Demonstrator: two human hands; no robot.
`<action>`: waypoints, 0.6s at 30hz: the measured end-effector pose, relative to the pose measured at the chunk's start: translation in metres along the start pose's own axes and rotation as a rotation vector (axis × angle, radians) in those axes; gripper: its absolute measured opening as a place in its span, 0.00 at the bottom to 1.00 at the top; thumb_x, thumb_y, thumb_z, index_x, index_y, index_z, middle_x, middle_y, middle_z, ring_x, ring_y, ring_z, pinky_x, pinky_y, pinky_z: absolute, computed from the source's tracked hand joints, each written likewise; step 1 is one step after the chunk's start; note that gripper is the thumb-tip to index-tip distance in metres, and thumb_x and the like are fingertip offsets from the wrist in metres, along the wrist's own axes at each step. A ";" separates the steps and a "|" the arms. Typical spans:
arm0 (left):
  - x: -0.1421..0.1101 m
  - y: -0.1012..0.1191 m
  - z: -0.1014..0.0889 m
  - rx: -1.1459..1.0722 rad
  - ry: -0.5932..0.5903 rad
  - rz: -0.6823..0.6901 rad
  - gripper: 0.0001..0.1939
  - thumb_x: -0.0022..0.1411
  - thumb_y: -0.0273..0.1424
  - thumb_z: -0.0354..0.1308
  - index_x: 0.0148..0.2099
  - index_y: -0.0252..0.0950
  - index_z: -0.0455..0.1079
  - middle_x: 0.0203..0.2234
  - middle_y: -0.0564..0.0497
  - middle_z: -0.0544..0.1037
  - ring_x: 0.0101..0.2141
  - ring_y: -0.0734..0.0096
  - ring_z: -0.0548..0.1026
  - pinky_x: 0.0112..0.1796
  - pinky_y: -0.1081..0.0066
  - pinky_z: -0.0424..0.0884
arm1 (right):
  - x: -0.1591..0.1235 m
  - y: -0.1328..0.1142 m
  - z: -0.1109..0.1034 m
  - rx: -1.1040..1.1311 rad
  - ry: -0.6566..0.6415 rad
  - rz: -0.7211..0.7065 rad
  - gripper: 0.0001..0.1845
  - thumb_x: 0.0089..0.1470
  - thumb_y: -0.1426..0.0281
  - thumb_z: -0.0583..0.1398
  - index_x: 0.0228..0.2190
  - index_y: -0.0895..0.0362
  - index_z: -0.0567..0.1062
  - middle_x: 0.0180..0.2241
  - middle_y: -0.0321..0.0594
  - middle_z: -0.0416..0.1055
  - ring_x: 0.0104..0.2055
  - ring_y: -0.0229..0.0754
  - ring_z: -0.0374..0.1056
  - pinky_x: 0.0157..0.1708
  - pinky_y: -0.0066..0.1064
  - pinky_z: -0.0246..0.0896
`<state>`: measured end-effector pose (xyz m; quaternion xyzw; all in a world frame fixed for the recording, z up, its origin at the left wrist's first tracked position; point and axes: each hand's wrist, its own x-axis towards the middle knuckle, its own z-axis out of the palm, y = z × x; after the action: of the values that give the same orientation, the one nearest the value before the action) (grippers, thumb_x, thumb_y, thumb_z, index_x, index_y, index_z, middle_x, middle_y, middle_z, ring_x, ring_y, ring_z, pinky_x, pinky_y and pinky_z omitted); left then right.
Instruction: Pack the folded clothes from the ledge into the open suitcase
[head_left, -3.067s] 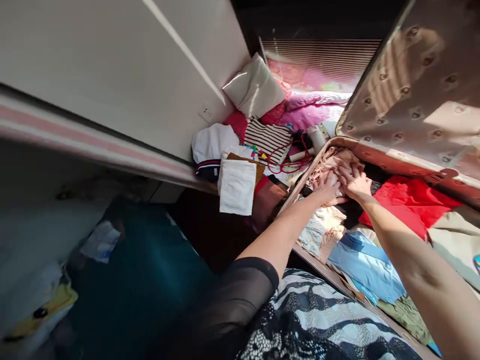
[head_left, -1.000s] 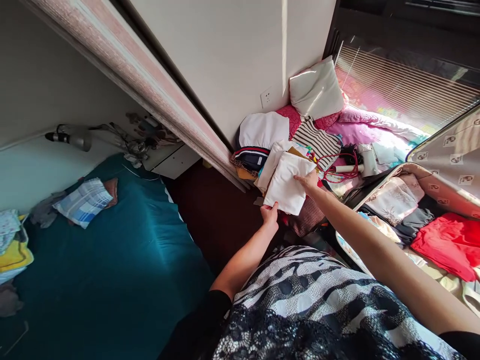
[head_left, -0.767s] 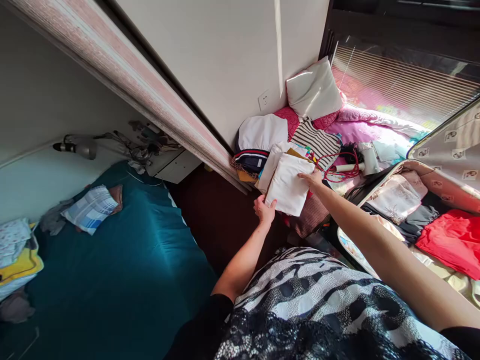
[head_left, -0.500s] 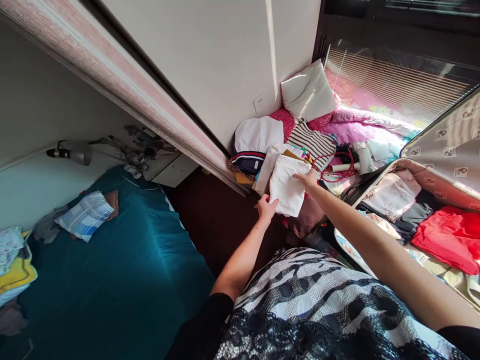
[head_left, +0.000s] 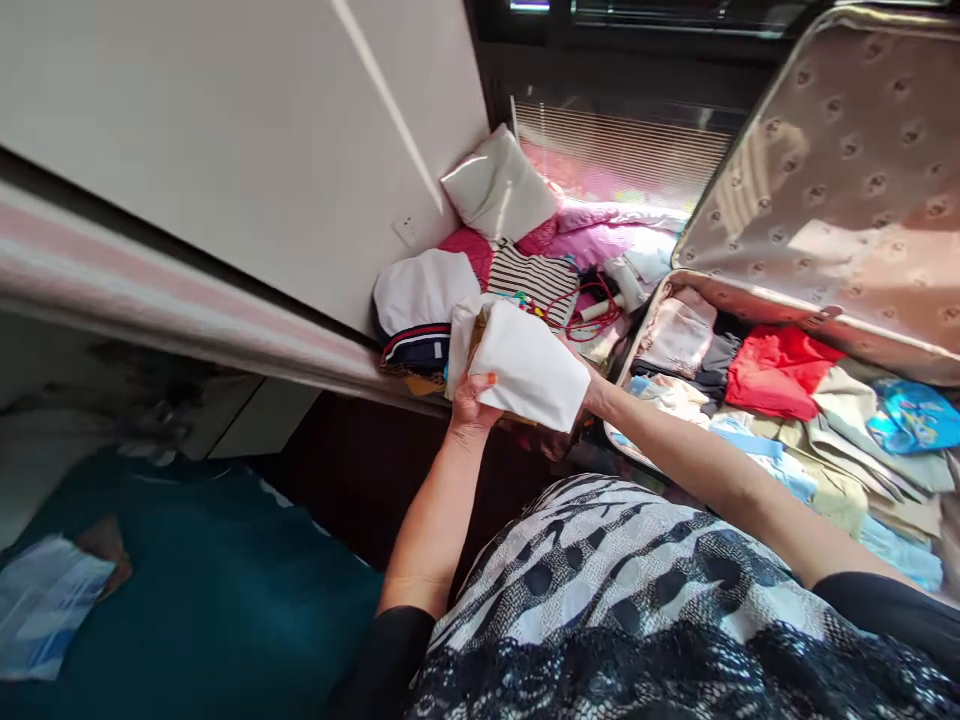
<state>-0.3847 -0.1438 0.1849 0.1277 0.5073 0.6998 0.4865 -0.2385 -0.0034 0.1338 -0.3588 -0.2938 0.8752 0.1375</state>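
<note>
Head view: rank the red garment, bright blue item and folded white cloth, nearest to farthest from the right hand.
1. Folded white cloth: touching the right hand.
2. Red garment: rightward, in the open suitcase.
3. Bright blue item: farther right, same suitcase.

Pale cushion [head_left: 501, 187] tilted near wall socket [head_left: 406, 230]; slatted blind [head_left: 622, 138] beyond; teal bedsheet [head_left: 225, 600], lower left.

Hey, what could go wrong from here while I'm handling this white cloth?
The white cloth might slip or crease: the left hand grips one edge, while the right hand is mostly hidden by it, so its hold is unclear. The suitcase lid stands open beyond the clothes and might drop onto them if bumped.
</note>
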 end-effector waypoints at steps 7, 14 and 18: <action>-0.016 -0.042 0.088 -0.021 -0.188 -0.284 0.30 0.48 0.38 0.65 0.55 0.35 0.81 0.47 0.43 0.87 0.63 0.35 0.78 0.60 0.45 0.79 | -0.102 -0.025 -0.087 0.114 0.118 -0.115 0.41 0.50 0.34 0.69 0.50 0.54 0.80 0.43 0.47 0.84 0.61 0.62 0.77 0.61 0.55 0.75; -0.020 -0.101 0.149 0.027 -0.388 -0.533 0.22 0.50 0.35 0.65 0.48 0.35 0.81 0.43 0.43 0.87 0.61 0.34 0.80 0.58 0.46 0.81 | -0.178 0.007 -0.152 0.137 0.328 -0.280 0.41 0.53 0.31 0.64 0.50 0.51 0.81 0.56 0.49 0.82 0.67 0.61 0.72 0.63 0.55 0.74; -0.009 -0.132 0.178 0.087 -0.471 -0.614 0.21 0.50 0.32 0.67 0.48 0.32 0.81 0.40 0.41 0.87 0.54 0.37 0.84 0.55 0.48 0.82 | -0.203 -0.001 -0.213 0.159 0.563 -0.440 0.31 0.46 0.41 0.70 0.42 0.50 0.79 0.48 0.50 0.83 0.64 0.65 0.74 0.61 0.62 0.74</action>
<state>-0.1878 -0.0451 0.1580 0.1476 0.4253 0.4509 0.7707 0.0553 -0.0057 0.1245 -0.5020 -0.2456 0.7119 0.4254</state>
